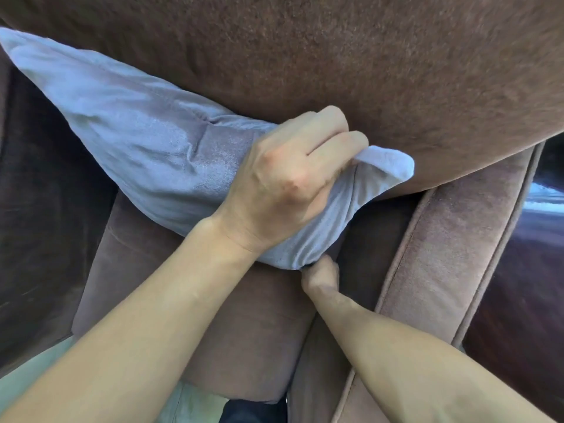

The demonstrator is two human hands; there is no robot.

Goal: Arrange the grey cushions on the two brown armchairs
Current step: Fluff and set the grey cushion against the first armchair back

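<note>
A grey velvet cushion [137,138] leans against the backrest of a brown armchair [335,56], stretching from the upper left down to the middle. My left hand [290,178] is clenched on the cushion's right end, bunching the fabric. Just below, my right hand [320,273] pinches the cushion's lower corner from underneath; its fingers are mostly hidden by the fabric. The seat cushion [183,300] of the armchair lies beneath both forearms.
The armchair's padded right arm [451,245] with piped edges runs down the right side. Its dark left arm [45,209] fills the left side. A glossy dark floor [543,209] shows at the far right, and pale floor [36,358] at the lower left.
</note>
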